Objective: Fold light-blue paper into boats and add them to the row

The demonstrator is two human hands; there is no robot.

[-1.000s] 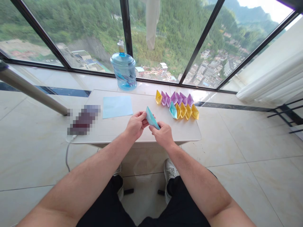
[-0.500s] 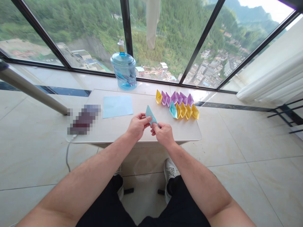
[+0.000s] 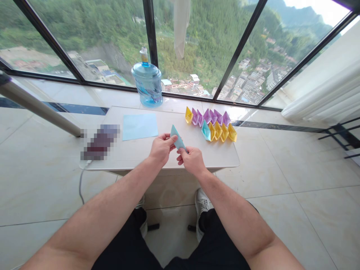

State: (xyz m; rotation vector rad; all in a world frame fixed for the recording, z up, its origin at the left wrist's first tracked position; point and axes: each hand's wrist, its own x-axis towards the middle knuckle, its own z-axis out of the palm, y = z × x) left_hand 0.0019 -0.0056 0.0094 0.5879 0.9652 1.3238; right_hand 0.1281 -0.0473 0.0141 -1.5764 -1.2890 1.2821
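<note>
A folded light-blue paper piece (image 3: 176, 137) is pinched between both my hands over the near middle of the small white table (image 3: 140, 153). My left hand (image 3: 161, 148) grips its left side with closed fingers. My right hand (image 3: 191, 160) pinches its lower right end. A flat light-blue paper sheet (image 3: 140, 126) lies on the table to the left. Two rows of finished paper boats stand at the far right: purple ones (image 3: 210, 116) with a yellow one at their left end, and yellow ones (image 3: 222, 132) led by a blue one (image 3: 205, 131).
A blue water jug (image 3: 147, 83) stands at the table's far edge by the window. A blurred-out object (image 3: 99, 142) with a cable lies on the table's left end. A metal pole (image 3: 36, 107) slants in from the left. My shoes (image 3: 201, 204) rest on the tiled floor.
The blue paper piece has shifted slightly left and toward me, and both hands have drawn closer together around it.
</note>
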